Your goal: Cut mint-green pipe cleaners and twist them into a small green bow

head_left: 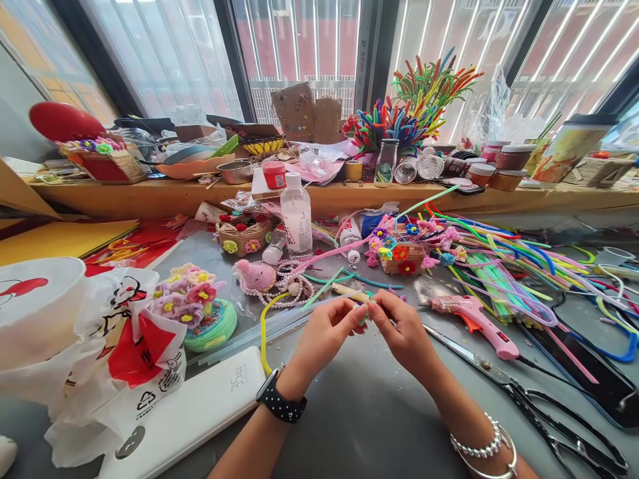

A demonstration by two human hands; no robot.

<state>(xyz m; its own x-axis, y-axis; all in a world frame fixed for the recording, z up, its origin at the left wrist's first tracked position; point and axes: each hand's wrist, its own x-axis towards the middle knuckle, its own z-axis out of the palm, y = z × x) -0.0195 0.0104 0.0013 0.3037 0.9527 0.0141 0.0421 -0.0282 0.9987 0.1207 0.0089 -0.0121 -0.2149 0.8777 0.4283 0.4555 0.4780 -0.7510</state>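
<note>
Over the grey table, my left hand [324, 336] and my right hand [405, 336] meet with thumbs and fingertips pinched together. Between them is a small green piece of pipe cleaner [363, 314], mostly hidden by the fingers. Just behind the fingertips lies a cream-coloured stick [349, 292]; I cannot tell whether it is touched. A light green pipe cleaner [323, 290] slants near the left fingers. A yellow pipe cleaner [263, 332] curves beside my left wrist. To the right of my right hand are a pink glue gun [474, 319] and large scissors [492, 371].
On the left stand a plastic bag [134, 352], a white power bank [200, 416] and a flower pot of fuzzy blooms [212, 326]. Behind are a clear bottle [296, 216] and a flower basket [404, 258]. Loose pipe cleaners [494, 279] and a phone [584, 372] lie right.
</note>
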